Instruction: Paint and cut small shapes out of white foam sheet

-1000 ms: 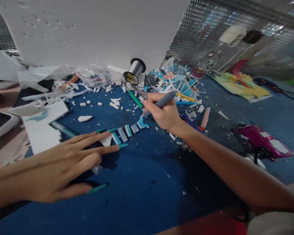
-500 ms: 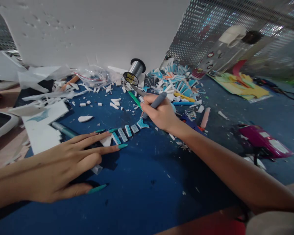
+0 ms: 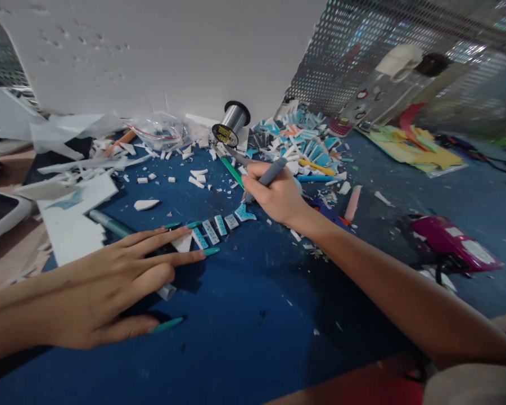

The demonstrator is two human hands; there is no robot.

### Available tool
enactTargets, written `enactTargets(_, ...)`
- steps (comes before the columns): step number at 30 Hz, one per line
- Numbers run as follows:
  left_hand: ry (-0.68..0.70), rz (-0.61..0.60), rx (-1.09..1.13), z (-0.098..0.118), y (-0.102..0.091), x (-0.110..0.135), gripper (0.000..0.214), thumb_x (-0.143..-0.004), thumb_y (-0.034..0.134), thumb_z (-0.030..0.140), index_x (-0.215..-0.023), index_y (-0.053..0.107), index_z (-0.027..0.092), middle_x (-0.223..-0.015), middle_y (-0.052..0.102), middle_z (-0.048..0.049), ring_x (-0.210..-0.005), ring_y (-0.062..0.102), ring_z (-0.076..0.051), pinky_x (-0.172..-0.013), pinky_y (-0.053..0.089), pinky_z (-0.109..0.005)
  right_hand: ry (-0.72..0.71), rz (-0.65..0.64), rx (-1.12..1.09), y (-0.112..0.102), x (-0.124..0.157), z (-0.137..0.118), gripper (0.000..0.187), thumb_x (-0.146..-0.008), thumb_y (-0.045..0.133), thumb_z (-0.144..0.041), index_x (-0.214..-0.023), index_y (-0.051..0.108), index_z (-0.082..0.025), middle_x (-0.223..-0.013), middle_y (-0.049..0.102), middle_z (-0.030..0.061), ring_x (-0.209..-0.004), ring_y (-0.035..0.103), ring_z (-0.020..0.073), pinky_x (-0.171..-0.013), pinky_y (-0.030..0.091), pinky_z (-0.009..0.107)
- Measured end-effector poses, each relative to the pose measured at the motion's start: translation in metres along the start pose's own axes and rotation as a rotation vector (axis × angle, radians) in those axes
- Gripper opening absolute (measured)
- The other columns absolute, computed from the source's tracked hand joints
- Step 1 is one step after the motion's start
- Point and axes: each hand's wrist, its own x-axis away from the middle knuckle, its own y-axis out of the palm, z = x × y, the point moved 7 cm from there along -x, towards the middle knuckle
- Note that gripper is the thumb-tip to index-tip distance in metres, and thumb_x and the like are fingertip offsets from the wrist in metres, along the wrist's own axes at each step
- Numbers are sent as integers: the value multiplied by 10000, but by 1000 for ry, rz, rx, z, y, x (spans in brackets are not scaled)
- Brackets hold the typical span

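Observation:
My left hand (image 3: 109, 281) lies flat on the blue mat (image 3: 244, 326), fingers stretched out, teal nails showing. Its fingertips rest on a small white foam piece (image 3: 182, 243) at the left end of a row of small blue-and-white cut pieces (image 3: 216, 227). My right hand (image 3: 278, 197) is closed in a pen grip on a grey craft knife (image 3: 270, 175), tip pointing down beside a blue star-like piece (image 3: 244, 213) at the row's right end.
A spool of silver wire (image 3: 231, 122) stands behind, before a big white board (image 3: 160, 50). White scraps (image 3: 88, 163) litter the left, blue and white offcuts (image 3: 303, 140) the back. A green pen (image 3: 231, 170), a magenta tool (image 3: 451, 244) and yellow paper (image 3: 417, 147) lie around.
My right hand with the knife has slid slightly left and toward the star-like piece. The left hand has stayed put.

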Motion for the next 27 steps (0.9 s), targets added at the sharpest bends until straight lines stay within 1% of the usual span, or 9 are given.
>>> enactTargets(4, 0, 6, -7, 0, 0, 1, 401, -976, 526, 499, -1235, 513, 193, -1638, 354, -2, -1577, 31, -265, -1103, 452, -466, -14, 28, -43, -4, 0, -8, 392, -835, 514, -148, -517, 301, -234, -482, 358, -46, -491, 396, 111, -534, 326, 294)
enactTargets(7, 1, 13, -6, 0, -1, 0, 413, -973, 534, 495, -1257, 510, 197, -1637, 356, 0, -1578, 34, -262, -1104, 452, -451, -12, -11, -55, -1, 2, -12, 398, -845, 513, -166, -529, 280, -232, -497, 336, -44, -499, 374, 109, -533, 307, 297)
enactTargets(11, -5, 28, 10, 0, -2, -1, 409, -977, 519, 491, -1276, 512, 211, -1641, 346, 10, -1578, 51, -252, -1138, 423, -451, 20, -63, -19, 5, 3, -8, 395, -859, 497, -175, -539, 272, -233, -503, 311, -45, -499, 337, 108, -529, 290, 303)
enactTargets(15, -8, 28, 26, -1, -1, 1, 419, -972, 544, 490, -1283, 502, 212, -1628, 377, -4, -1576, 67, -260, -1122, 447, -445, 45, -79, 15, 7, 3, -3, 394, -858, 496, -169, -543, 266, -230, -509, 307, -45, -507, 330, 106, -536, 284, 301)
enactTargets(20, -23, -11, 76, -1, 0, 0, 348, -976, 537, 463, -1215, 500, 214, -1623, 386, -29, -1570, 107, -285, -1118, 461, -489, 9, -55, -50, 0, 1, -13, 395, -830, 511, -162, -539, 253, -230, -504, 301, -49, -504, 329, 103, -541, 282, 304)
enactTargets(23, -30, -17, 113, -1, 0, 0, 354, -969, 557, 455, -1221, 497, 214, -1614, 400, -44, -1564, 144, -299, -1133, 449, -501, -1, -103, -93, 1, 2, -17, 406, -804, 525, -140, -525, 243, -227, -495, 288, -55, -490, 313, 95, -527, 260, 301)
enactTargets(27, -50, 4, 157, -3, -1, 0, 364, -957, 587, 451, -1233, 504, 229, -1600, 426, -40, -1558, 180, -290, -1167, 421, -471, -16, -153, -126, 8, 5, -17, 408, -805, 525, -141, -521, 244, -226, -502, 247, -62, -488, 266, 88, -520, 222, 300)
